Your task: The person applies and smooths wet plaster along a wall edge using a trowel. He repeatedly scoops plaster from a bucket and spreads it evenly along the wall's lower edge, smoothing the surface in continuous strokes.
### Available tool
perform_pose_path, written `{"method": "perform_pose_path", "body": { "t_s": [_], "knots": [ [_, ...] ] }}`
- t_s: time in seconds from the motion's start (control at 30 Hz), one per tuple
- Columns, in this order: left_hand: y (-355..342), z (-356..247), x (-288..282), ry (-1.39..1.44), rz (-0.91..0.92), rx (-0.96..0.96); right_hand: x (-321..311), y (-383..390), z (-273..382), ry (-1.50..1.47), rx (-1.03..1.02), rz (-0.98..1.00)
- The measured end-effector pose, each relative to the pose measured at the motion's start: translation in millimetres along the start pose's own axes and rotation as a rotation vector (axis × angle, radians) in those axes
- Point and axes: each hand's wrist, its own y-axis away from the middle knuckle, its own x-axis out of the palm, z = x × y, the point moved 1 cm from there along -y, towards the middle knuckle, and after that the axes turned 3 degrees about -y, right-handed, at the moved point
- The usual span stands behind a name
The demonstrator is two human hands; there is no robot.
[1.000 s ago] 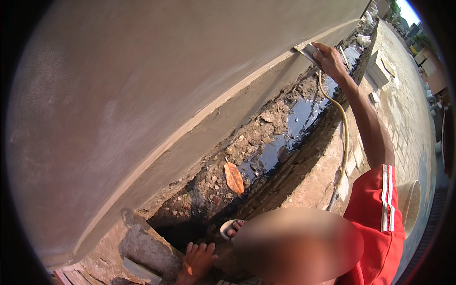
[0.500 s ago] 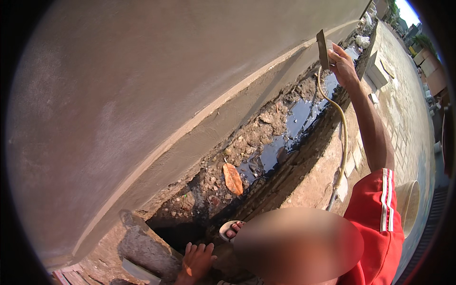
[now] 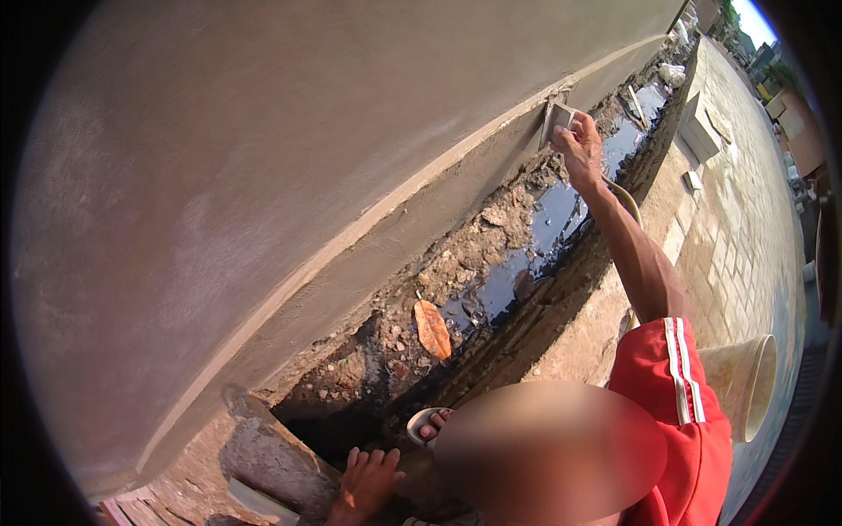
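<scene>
My right hand (image 3: 580,147) is stretched far out at upper right and grips a flat rectangular plastering float (image 3: 555,121). The float's face is against the lower band (image 3: 377,254) of the plastered wall, just under the ledge (image 3: 351,230). My left hand (image 3: 368,482) is low in the picture beside a dark gap, fingers apart and holding nothing I can see. Close to it is a concrete block or slab edge (image 3: 272,460) with a flat pale metal-looking piece (image 3: 261,501) on it.
A ditch of rubble (image 3: 482,228) and dark water (image 3: 500,285) follows the wall, with a dry orange leaf (image 3: 431,330) in it. Paving (image 3: 728,210), a pale block (image 3: 699,131), a hose (image 3: 627,200) and a bucket (image 3: 745,386) are on the right. My sandalled foot (image 3: 428,426) is below.
My right hand has brought the float left and down from over the ditch onto the wall's lower band. My right arm now covers much of the hose. The left hand has hardly moved.
</scene>
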Motion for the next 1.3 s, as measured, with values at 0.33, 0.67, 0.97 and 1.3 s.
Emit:
{"method": "perform_pose_path", "body": {
  "t_s": [0.33,0.67,0.97,1.3],
  "knots": [
    [5.4,0.3,-0.2,0.015,-0.028,-0.034,-47.2,-16.1,27.2,0.31,-0.201,-0.022],
    [4.9,-2.9,0.7,0.008,-0.023,-0.034,-34.9,-57.5,94.1,0.928,-0.133,0.138],
    [2.2,-1.7,2.6,-0.004,-0.024,0.005,40.2,70.7,149.1,0.59,-0.228,0.468],
    [6.1,3.1,9.5,0.03,-0.036,0.027,-32.0,-25.7,38.7,-0.261,0.245,-0.248]
  ]
}}
